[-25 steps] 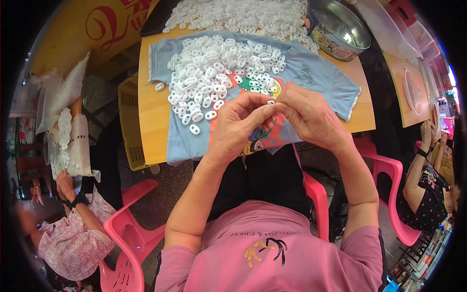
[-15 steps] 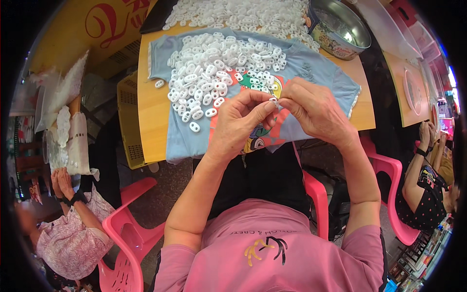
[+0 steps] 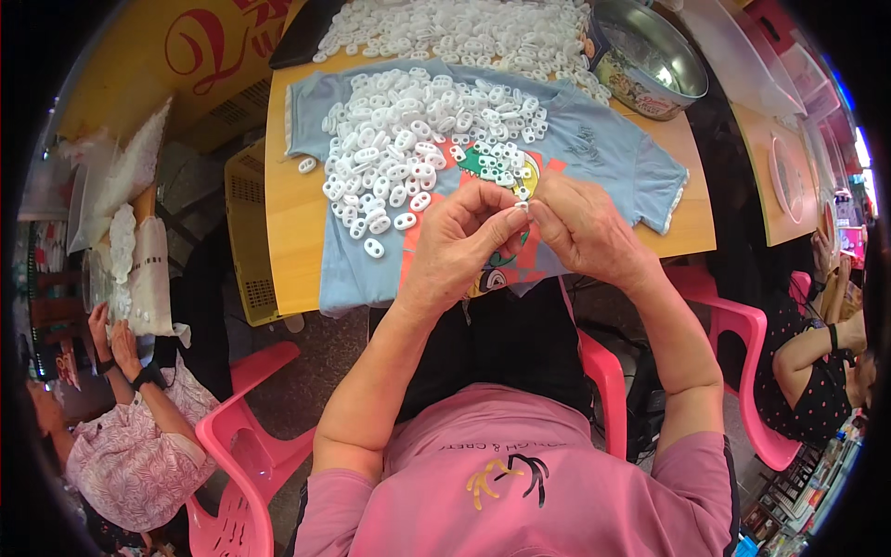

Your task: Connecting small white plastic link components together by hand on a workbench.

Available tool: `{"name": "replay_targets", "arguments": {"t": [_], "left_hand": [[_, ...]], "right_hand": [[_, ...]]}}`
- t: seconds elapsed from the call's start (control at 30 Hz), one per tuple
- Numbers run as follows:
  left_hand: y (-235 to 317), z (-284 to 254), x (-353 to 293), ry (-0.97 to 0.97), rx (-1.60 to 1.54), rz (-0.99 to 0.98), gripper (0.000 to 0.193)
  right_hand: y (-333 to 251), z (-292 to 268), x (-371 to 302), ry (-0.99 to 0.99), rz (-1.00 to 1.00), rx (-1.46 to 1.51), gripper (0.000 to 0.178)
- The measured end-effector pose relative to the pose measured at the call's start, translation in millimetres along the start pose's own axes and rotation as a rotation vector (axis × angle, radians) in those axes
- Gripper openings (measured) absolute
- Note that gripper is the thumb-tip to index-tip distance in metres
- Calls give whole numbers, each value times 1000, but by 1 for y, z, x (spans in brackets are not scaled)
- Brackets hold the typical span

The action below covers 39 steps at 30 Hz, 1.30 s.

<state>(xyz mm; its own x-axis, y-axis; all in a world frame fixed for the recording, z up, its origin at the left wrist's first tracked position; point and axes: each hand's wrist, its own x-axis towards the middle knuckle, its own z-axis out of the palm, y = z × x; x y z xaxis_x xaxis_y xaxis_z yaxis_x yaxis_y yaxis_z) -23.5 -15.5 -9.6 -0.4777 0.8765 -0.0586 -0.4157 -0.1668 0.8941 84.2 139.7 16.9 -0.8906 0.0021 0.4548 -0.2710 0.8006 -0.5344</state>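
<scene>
My left hand (image 3: 455, 243) and my right hand (image 3: 592, 227) meet over the near part of a light blue T-shirt (image 3: 357, 278) spread on the table. Thumbs and forefingers of both are pinched on a small white plastic piece (image 3: 522, 205), mostly hidden by the fingertips. Beyond my hands lies a heap of white oval two-holed plastic pieces (image 3: 399, 139). Smaller white pieces with dark holes (image 3: 501, 162) are scattered over the shirt's coloured print, just past my fingertips. One loose oval (image 3: 373, 248) rests to the left of my left hand.
A second, larger spread of white pieces (image 3: 445, 28) covers the table's far side. At the far right stands a round metal tin (image 3: 650, 60). Pink plastic chairs (image 3: 251, 436) flank me. One person (image 3: 139, 446) sits at left, another (image 3: 807, 371) at right.
My right hand has tilted and drawn slightly down and nearer the left, and the pinched fingertips sit a little lower. The people at both sides have shifted their hands.
</scene>
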Motion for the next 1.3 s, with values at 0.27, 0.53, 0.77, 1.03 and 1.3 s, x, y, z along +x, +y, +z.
{"name": "replay_targets", "arguments": {"t": [0.27, 0.53, 0.77, 1.03, 1.3], "left_hand": [[1, -2, 1, 2, 42, 43, 11], [1, -1, 3, 5, -4, 45, 13], [0, -1, 2, 9, 25, 46, 11], [0, 2, 4, 57, 71, 54, 10], [0, 5, 3, 120, -31, 71, 14]], "right_hand": [[0, 2, 2, -11, 64, 35, 16], [-9, -14, 8, -44, 53, -85, 15], [-4, -8, 7, -105, 47, 29, 15], [-4, -7, 6, -93, 148, 60, 15], [35, -19, 44, 133, 236, -174, 14]]}}
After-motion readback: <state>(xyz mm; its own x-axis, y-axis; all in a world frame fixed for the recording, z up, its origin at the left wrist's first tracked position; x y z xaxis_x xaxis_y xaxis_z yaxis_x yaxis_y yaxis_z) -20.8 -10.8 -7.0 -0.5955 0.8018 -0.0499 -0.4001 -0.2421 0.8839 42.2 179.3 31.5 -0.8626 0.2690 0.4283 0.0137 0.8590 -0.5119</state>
